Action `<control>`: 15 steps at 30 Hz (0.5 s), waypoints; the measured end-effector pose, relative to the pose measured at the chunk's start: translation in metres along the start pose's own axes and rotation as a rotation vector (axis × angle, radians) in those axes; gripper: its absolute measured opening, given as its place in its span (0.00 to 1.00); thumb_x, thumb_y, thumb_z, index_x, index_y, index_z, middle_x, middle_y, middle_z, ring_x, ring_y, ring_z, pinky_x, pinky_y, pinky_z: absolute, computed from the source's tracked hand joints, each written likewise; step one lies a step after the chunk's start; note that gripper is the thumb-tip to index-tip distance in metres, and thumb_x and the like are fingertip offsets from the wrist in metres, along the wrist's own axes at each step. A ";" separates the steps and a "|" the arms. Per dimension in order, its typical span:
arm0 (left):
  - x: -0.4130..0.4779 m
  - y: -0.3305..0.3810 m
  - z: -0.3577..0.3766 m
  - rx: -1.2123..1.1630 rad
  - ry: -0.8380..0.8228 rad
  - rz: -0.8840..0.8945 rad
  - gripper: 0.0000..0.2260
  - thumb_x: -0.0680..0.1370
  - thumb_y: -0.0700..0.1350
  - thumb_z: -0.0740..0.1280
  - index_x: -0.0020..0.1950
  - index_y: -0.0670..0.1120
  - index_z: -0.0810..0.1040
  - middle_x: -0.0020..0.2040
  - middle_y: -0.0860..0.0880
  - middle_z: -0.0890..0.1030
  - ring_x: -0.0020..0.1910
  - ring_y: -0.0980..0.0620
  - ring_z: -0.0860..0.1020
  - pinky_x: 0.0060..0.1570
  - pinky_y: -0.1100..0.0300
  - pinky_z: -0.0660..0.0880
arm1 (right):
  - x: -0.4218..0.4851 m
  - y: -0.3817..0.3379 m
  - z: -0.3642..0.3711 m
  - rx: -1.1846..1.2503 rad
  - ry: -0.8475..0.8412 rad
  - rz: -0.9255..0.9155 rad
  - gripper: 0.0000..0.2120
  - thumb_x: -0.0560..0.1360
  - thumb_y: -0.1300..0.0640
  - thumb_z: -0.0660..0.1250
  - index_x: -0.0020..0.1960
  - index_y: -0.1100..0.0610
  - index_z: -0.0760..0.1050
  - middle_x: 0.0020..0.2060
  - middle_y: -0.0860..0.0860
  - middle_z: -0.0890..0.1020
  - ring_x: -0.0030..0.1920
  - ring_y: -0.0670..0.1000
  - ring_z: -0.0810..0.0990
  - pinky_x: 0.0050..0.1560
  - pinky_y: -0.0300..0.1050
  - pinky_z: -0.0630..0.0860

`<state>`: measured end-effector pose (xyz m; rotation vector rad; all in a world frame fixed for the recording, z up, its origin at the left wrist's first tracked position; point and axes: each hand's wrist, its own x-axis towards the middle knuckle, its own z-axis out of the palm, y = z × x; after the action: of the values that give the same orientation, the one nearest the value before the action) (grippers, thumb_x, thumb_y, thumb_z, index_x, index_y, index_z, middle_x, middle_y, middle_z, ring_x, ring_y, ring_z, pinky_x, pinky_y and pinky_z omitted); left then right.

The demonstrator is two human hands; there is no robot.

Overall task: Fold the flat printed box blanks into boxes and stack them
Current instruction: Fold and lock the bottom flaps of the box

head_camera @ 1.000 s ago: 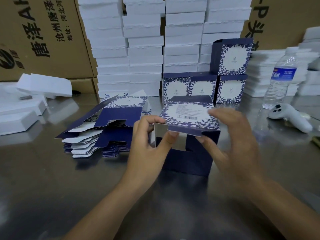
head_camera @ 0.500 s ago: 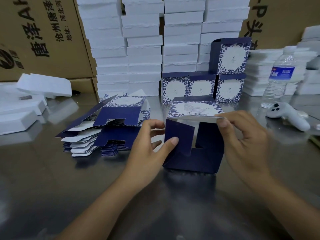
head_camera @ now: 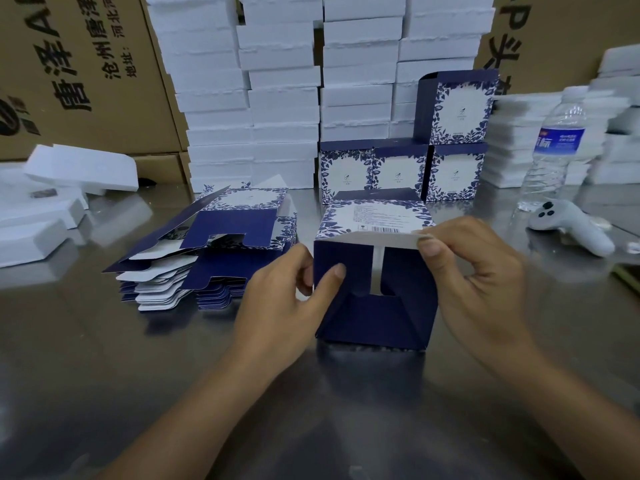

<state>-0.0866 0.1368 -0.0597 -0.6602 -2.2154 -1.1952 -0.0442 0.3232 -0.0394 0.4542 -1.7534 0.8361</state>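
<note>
Closing the end of a half-built box in the middle of the table.

The box point(head_camera: 374, 320) lies on its side on the steel table point(head_camera: 104, 375), its unfinished end facing the person. The left hand point(head_camera: 277, 306) grips the left wall, with the thumb pressed on a side flap. The right hand point(head_camera: 478, 271) pinches the white-backed top flap point(head_camera: 381, 239) at its right corner. To do this well, I would keep the side flaps flat inward, then bring the top flap down square so its tab meets the slot without creasing. Flat blanks point(head_camera: 221, 251) sit just left, and finished boxes point(head_camera: 398, 171) stand stacked behind.
</note>
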 end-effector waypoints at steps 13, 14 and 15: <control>0.002 0.003 -0.008 0.112 0.020 0.065 0.18 0.79 0.55 0.56 0.33 0.47 0.60 0.24 0.52 0.60 0.26 0.51 0.59 0.28 0.54 0.55 | -0.001 -0.007 0.001 0.022 -0.049 0.018 0.08 0.78 0.46 0.58 0.44 0.46 0.73 0.38 0.43 0.76 0.39 0.52 0.74 0.44 0.36 0.68; 0.002 0.002 -0.007 0.115 0.018 0.067 0.18 0.79 0.54 0.56 0.33 0.48 0.60 0.24 0.52 0.59 0.26 0.51 0.58 0.28 0.54 0.55 | 0.000 -0.007 0.001 0.019 -0.050 0.015 0.09 0.78 0.46 0.58 0.44 0.47 0.73 0.38 0.43 0.76 0.39 0.52 0.74 0.44 0.36 0.68; 0.002 0.001 -0.007 0.114 0.015 0.068 0.18 0.79 0.55 0.56 0.33 0.48 0.59 0.24 0.52 0.59 0.26 0.51 0.58 0.28 0.54 0.55 | 0.000 -0.006 0.001 0.018 -0.050 0.016 0.09 0.78 0.46 0.58 0.44 0.47 0.73 0.38 0.43 0.76 0.39 0.52 0.74 0.44 0.37 0.68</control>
<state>-0.0859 0.1318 -0.0538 -0.6719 -2.2126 -1.0286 -0.0405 0.3182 -0.0377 0.4768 -1.7995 0.8587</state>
